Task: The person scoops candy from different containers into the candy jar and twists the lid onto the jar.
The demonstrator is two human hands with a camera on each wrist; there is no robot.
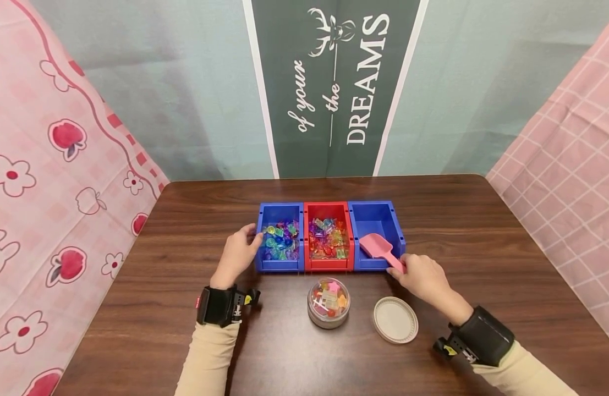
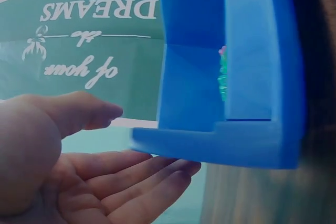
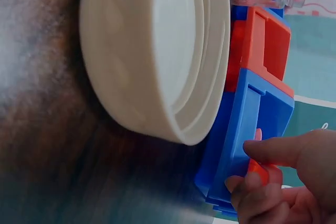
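Observation:
My right hand (image 1: 425, 278) grips the handle of a small pink scoop (image 1: 376, 246), whose blade lies over the right-hand blue bin (image 1: 374, 213). In the right wrist view, thumb and fingers close round the handle (image 3: 257, 170) at the bin's front edge. At the left-hand blue bin (image 1: 280, 265), full of colourful translucent beads (image 1: 283, 240), is my left hand (image 1: 237, 253). Its fingers are extended by the bin's side wall in the left wrist view; whether they touch it I cannot tell. Between the blue bins, a red bin (image 1: 329, 265) holds more beads.
In front of the bins stands a round clear jar (image 1: 328, 302) with small colourful pieces in it. Right of it a cream round lid (image 1: 395, 320) lies on the brown wooden table (image 1: 284, 363). Printed curtains (image 1: 200, 99) hang behind and at both sides.

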